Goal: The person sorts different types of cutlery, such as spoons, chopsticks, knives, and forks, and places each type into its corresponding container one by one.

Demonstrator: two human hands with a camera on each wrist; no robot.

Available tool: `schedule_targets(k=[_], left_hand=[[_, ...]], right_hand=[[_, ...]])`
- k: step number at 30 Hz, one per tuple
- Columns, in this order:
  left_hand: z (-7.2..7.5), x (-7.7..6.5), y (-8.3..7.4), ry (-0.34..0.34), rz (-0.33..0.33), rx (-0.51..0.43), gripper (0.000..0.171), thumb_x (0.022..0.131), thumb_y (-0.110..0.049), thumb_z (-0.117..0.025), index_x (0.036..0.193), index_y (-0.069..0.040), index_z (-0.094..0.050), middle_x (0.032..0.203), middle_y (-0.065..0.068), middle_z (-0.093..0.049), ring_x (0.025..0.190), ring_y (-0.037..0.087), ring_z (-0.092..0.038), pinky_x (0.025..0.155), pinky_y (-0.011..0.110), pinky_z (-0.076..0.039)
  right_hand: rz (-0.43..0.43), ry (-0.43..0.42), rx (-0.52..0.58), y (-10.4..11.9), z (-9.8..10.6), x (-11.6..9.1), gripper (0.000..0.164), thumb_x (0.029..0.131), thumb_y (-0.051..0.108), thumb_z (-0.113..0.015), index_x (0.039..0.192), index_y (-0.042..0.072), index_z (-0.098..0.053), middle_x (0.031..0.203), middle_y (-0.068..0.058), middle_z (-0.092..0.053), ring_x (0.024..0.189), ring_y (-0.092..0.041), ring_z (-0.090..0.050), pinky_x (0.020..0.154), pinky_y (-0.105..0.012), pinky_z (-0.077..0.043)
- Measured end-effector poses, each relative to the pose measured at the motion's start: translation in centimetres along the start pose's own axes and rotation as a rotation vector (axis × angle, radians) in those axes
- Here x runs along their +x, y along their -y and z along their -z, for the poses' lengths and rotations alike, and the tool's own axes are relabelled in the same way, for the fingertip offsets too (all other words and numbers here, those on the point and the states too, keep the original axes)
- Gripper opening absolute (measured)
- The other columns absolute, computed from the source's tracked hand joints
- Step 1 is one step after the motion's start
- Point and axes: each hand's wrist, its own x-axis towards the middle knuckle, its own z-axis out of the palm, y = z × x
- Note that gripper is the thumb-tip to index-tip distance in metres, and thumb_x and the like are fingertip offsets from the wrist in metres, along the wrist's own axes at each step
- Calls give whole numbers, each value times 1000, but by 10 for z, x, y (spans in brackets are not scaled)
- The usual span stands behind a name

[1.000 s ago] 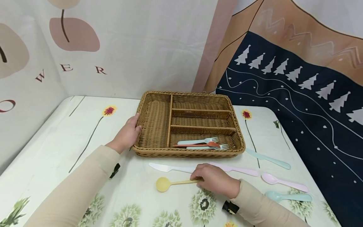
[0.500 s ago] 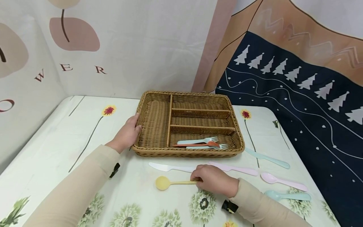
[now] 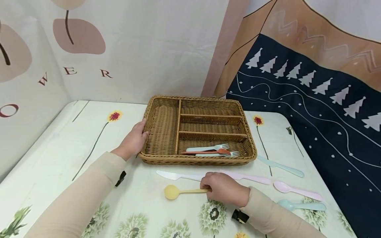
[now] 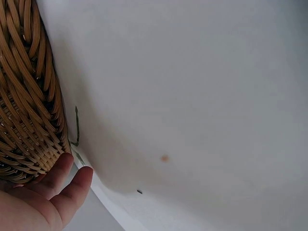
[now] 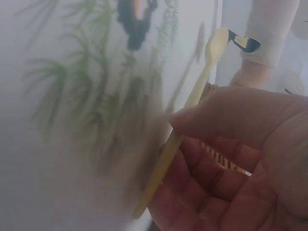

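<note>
My right hand (image 3: 224, 188) pinches a yellow spoon (image 3: 171, 192) by its handle, bowl to the left, in front of the basket. In the right wrist view thumb and fingers close on the handle of the spoon (image 5: 217, 45), and its shadow falls apart from it on the cloth. My left hand (image 3: 134, 138) grips the left side of a brown wicker cutlery basket (image 3: 194, 161), thumb at the rim. In the left wrist view, fingers (image 4: 72, 192) reach round the basket's woven wall (image 4: 29, 96). Two light blue forks (image 3: 205, 148) and an orange utensil (image 3: 205, 152) lie in its front compartment.
Just before the basket lie a white knife (image 3: 175, 175) and a pink knife (image 3: 253, 178), partly behind my right hand. Farther right are a light blue knife (image 3: 282, 165), a pink spoon (image 3: 300, 191) and a light blue spoon (image 3: 306, 206). Fabric backdrops rise behind the table.
The yellow spoon has turned slightly in my right hand, its handle now lying more level. My left hand and the basket have stayed in place.
</note>
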Motion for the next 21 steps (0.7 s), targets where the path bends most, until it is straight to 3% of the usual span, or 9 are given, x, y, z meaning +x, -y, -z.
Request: schedule_targets(k=[8,13,21], left_hand=[[0,0,0,-3,1,-2,59,105,-15,-29,154,1,2,157,28,-8,142,46,-14,115,58,-16],[0,0,0,-3,1,-1,60,105,-15,-29,154,1,2,157,28,-8,142,46,-14,115,58,-16],[0,0,0,-1,1,-9,60,105,-16,-30,154,1,2,157,28,-8,142,46,-14,115,58,-16]], right_hand=[[-6,-106,-22,5,9,-3,22,79,-3,-63,92,13,-70,82,9,-56,67,-3,-42,62,-19,-42],[-10,-148,-36,8,18,-3,17,83,2,-66,95,14,-71,85,6,-60,70,-3,-48,64,-20,-46],[-12,-223,-71,6,38,-1,20,82,1,-67,98,11,-71,92,3,-65,76,-7,-56,66,-23,-50]])
